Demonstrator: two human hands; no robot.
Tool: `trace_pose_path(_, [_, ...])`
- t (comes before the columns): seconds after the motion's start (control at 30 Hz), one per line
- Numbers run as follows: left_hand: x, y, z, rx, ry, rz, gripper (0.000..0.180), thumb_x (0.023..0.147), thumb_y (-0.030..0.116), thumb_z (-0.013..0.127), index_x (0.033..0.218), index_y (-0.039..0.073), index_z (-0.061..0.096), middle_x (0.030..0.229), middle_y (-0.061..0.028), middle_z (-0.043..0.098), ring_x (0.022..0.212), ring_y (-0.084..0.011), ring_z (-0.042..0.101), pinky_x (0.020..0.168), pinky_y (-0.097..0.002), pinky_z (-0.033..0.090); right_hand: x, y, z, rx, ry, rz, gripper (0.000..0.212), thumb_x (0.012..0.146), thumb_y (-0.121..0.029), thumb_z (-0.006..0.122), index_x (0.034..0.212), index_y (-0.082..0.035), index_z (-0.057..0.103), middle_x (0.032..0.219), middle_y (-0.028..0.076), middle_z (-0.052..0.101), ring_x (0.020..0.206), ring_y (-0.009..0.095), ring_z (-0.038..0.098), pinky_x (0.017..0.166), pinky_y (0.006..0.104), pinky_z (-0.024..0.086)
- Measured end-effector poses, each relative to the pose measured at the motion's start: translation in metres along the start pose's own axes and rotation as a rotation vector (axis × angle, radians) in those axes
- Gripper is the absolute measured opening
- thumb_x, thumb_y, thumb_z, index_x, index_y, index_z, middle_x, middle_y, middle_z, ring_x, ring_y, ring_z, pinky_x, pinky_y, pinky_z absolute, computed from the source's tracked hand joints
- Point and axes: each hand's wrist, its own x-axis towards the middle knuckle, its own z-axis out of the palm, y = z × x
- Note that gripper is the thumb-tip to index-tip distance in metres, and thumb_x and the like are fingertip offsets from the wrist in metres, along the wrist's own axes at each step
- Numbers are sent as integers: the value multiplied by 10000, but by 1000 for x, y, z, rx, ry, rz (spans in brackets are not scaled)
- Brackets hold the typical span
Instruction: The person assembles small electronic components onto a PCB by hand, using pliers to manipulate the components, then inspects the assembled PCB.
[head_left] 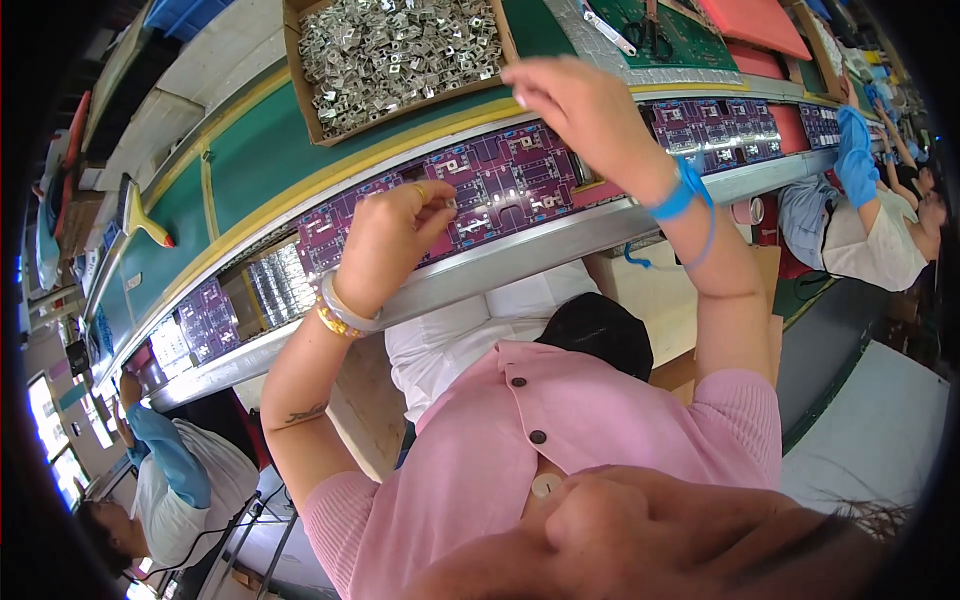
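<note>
A purple circuit board (510, 185) lies on the rail line in front of me, with several small silvery metal clips on it. My left hand (388, 240) is over the left part of this board, its thumb and fingers pinched. A small pale metal clip (451, 203) shows at those fingertips, partly hidden. Farther right, my right hand (595, 120) reaches over the board, and its fingertips are beside the right edge of a cardboard box (299, 85). Thumb and fingers stand slightly apart there, with nothing visible between them. Loose metal clips (400, 60) fill the box.
More circuit boards (715, 130) lie along the line to the right and left. A metal rail (540, 235) edges my side. Scissors (650, 38) and a white-handled tool (608, 30) lie at the back right. Co-workers (185, 480) sit at both ends.
</note>
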Motion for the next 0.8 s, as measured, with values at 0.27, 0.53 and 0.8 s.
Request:
trace_pose_path(0.27, [-7,6,19,251,51,139,106,731,72,648,827,33,628,860,-87,560,694,-270,592,618,-359,500,65,19,40,-102,76,-50,129,749,-87,636,851,-22,589,872,127,519,896,299,508,772,371,436])
trace_pose_path(0.53, [-10,2,35,421,82,247,82,731,74,628,789,24,599,863,-77,521,715,-248,577,580,-346,509,57,4,29,48,87,29,170,775,-73,614,913,-28,525,872,136,531,866,312,527,751,379,438])
trace_pose_path(0.8, [-16,8,31,546,17,244,226,709,130,671,910,36,624,931,-87,537,815,-263,555,688,-361,489,37,0,22,102,139,-53,215,787,-107,613,964,-44,509,896,154,548,903,326,539,754,374,443])
